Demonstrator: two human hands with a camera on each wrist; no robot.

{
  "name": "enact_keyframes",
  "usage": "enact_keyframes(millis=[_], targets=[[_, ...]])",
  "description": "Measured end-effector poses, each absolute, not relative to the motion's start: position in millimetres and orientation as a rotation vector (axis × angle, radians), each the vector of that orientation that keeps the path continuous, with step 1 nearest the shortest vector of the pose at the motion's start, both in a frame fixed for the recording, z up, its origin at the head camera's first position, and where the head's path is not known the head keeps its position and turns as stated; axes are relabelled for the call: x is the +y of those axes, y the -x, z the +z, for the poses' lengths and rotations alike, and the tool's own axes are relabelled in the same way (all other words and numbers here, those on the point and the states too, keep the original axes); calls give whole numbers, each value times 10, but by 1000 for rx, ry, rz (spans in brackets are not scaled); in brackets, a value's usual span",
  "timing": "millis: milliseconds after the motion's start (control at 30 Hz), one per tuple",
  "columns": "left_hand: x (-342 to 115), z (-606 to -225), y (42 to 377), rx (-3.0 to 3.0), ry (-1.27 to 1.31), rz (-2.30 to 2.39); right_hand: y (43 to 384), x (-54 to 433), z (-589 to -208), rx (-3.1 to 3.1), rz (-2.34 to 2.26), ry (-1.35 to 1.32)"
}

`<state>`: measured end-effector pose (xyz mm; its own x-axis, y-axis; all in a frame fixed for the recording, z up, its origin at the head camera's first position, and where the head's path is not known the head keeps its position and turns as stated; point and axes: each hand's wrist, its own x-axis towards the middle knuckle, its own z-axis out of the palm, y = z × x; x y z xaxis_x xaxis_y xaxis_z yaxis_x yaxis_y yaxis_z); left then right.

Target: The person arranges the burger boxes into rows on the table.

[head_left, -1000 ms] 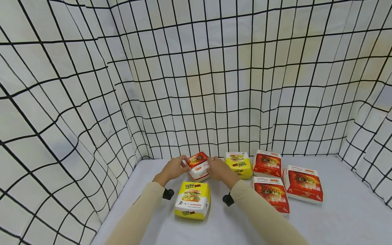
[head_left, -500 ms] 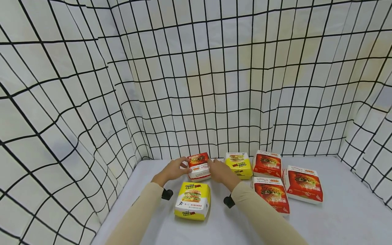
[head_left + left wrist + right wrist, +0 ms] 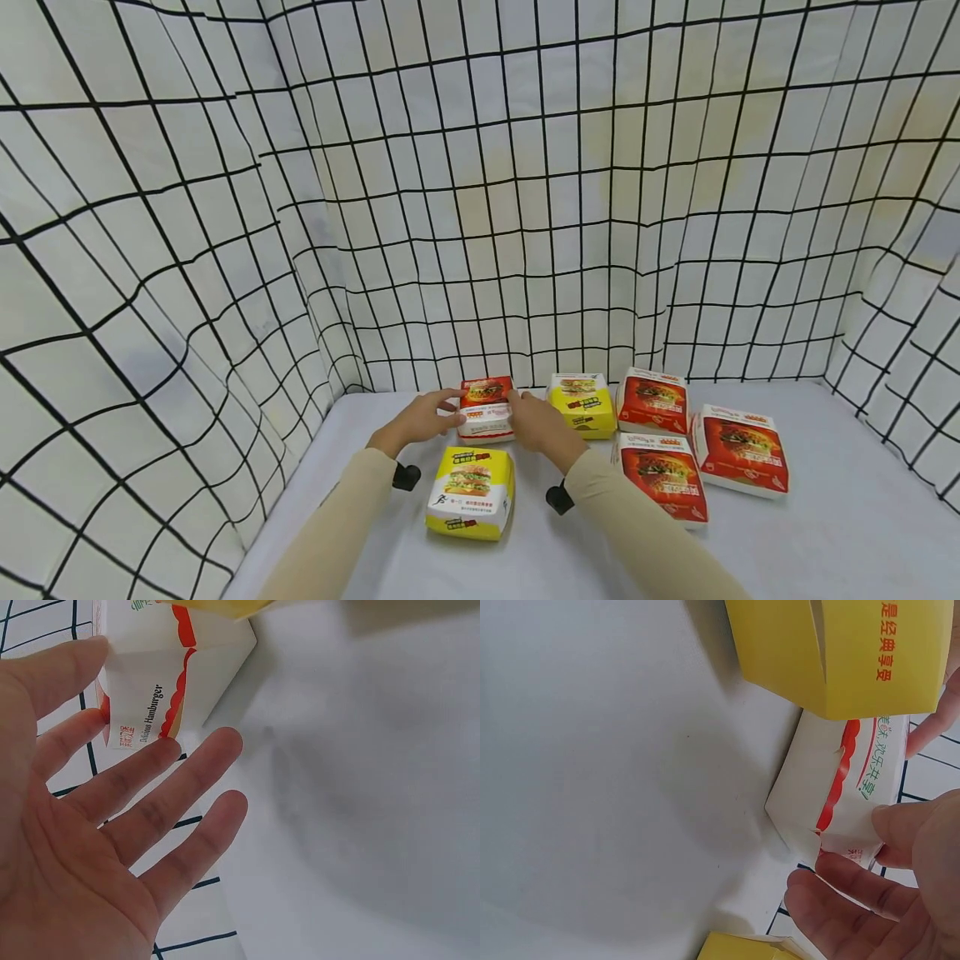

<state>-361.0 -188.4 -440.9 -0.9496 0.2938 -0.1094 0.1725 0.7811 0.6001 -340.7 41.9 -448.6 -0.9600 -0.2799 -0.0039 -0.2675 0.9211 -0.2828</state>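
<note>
A red-and-white hamburger box [image 3: 486, 422] sits at the back of the table in the head view, between my two hands. My left hand [image 3: 97, 802] has its fingers spread and nearly straight, with the thumb and a fingertip against one side of the box. At the opposite side, my right hand [image 3: 885, 877] pinches a corner between thumb and forefinger; its other fingers stay off the box. A yellow-and-white hamburger box [image 3: 471, 492] lies in front of it, nearer to me. Another yellow box [image 3: 582, 405] stands just right of my right hand.
Several red-and-white hamburger boxes stand on the right: one at the back [image 3: 654, 402], one in front [image 3: 663, 477] partly behind my right sleeve, and one farther right [image 3: 741, 450]. A black-gridded white wall [image 3: 480, 250] rises behind the white table [image 3: 840, 517].
The red-and-white box between my hands has turned from a slant to nearly square with the table's back edge. Both hands have followed it slightly; the other boxes stay where they were.
</note>
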Motion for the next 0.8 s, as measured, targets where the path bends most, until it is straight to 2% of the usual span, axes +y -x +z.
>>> enact_keyframes(millis=[800], targets=[[-1896, -4400, 3617, 2743, -356, 879, 3347, 377, -4530, 3065, -479, 369]])
